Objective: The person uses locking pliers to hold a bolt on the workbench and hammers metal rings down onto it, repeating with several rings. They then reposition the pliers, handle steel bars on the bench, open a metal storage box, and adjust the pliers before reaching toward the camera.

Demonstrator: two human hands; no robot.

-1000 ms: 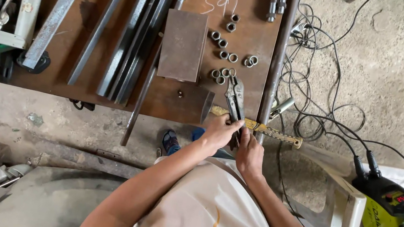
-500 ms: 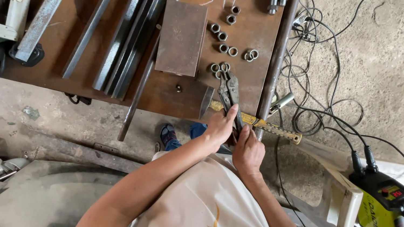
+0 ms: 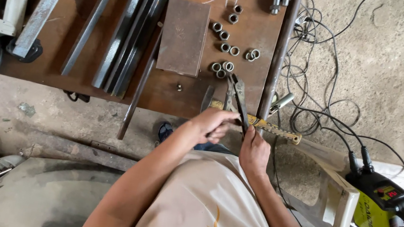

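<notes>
Working at the near edge of the rusty steel bench (image 3: 83, 69), head view only: my left hand (image 3: 216, 124) is curled shut around the handles of the pliers (image 3: 240, 98), whose dark jaws point away from me toward the loose steel nuts (image 3: 223, 68) scattered beside a flat rectangular plate (image 3: 183, 36). My right hand (image 3: 254, 152) is closed too, gripping near where the pliers cross a yellowed, worn-handled tool (image 3: 273, 129) lying along the bench edge; exactly which of the two its fingers pinch I cannot tell. Step in hand, as I judge it: setting up the grip on the pliers, nothing yet caught in their jaws. Next move would call for opening the handles and steadying the tip over one small nut without nudging its neighbours. Long steel bars (image 3: 129, 25) lie to the left, a green-yellow welder (image 3: 382, 212) sits on the white chair to my right, cables (image 3: 324, 104) trailing across the floor.
</notes>
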